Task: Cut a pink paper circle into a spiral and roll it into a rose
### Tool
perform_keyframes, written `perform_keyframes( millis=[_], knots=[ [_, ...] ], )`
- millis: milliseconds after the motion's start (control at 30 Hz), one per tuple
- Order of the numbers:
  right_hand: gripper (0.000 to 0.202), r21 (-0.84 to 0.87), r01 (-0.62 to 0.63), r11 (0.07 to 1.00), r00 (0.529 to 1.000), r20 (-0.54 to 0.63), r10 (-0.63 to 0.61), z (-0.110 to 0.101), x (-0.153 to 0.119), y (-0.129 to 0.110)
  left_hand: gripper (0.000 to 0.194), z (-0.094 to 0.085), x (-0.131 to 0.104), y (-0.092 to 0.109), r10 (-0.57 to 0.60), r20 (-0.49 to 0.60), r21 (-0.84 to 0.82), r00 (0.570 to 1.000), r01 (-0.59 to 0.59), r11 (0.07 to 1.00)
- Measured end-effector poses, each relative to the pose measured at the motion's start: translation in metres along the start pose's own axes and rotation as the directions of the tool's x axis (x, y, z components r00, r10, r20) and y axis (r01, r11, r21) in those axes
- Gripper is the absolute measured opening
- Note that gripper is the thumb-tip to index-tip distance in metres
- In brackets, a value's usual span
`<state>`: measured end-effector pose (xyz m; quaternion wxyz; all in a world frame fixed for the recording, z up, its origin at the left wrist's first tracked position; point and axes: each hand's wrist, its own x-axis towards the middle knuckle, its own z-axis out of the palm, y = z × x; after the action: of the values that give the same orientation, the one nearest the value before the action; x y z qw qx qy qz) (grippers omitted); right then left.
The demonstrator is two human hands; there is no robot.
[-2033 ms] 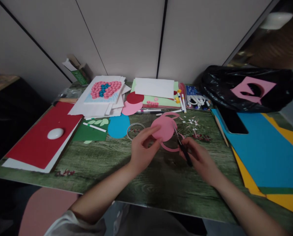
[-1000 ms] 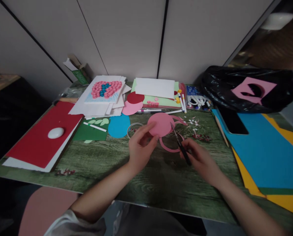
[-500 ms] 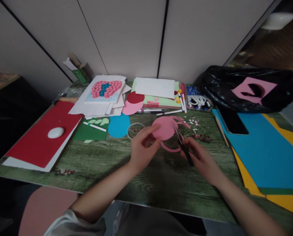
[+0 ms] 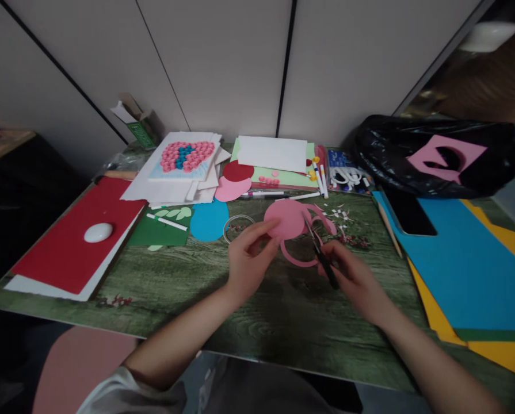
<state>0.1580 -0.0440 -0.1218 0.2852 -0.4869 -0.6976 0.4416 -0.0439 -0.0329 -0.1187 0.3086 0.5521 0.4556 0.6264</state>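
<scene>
Between thumb and fingers, my left hand (image 4: 251, 261) pinches a round piece of pink paper (image 4: 286, 219) at its left edge. My right hand (image 4: 354, 276) grips black-handled scissors (image 4: 325, 265), whose blades meet the paper's right edge. A trimmed pink strip (image 4: 324, 219) curls off beside the blades. Under the hands, a ring-shaped pink scrap (image 4: 298, 261) lies on the table. To the left of my left hand rests a roll of clear tape (image 4: 228, 234), with a blue paper circle (image 4: 209, 221) beyond it.
Red paper (image 4: 63, 247) with a white oval object (image 4: 98, 232) lies left. Blue sheets (image 4: 468, 259), a phone (image 4: 410, 213) and a pencil (image 4: 390, 227) lie right. A black plastic bag (image 4: 378, 149) stands behind. At the back are a heart craft (image 4: 166, 172) and markers (image 4: 321, 179).
The pink circle has shifted slightly left and up in my left hand. The cut strip at its right hangs longer and lower. Both hands have barely moved.
</scene>
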Motion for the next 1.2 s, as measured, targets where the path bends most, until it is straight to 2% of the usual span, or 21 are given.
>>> perform_keyframes(
  millis=[467,633,1200],
  knots=[
    [0.006,-0.051,0.014,0.999,0.999,0.032,-0.012,0.0010,0.0005,-0.0001,0.035,-0.0001,-0.0021,-0.0073,-0.016,-0.034,-0.044,0.999,0.015,0.999],
    [0.004,-0.017,0.014,1.000,0.998,0.053,-0.013,0.0037,-0.0003,-0.0014,0.038,0.0006,-0.0016,-0.0066,-0.005,-0.060,-0.025,0.998,0.003,1.000],
    [0.003,-0.019,0.034,0.999,0.999,-0.008,-0.034,0.0096,0.0002,-0.0042,0.037,0.0039,-0.0071,-0.0071,-0.028,0.015,0.014,0.999,0.028,1.000]
  ],
)
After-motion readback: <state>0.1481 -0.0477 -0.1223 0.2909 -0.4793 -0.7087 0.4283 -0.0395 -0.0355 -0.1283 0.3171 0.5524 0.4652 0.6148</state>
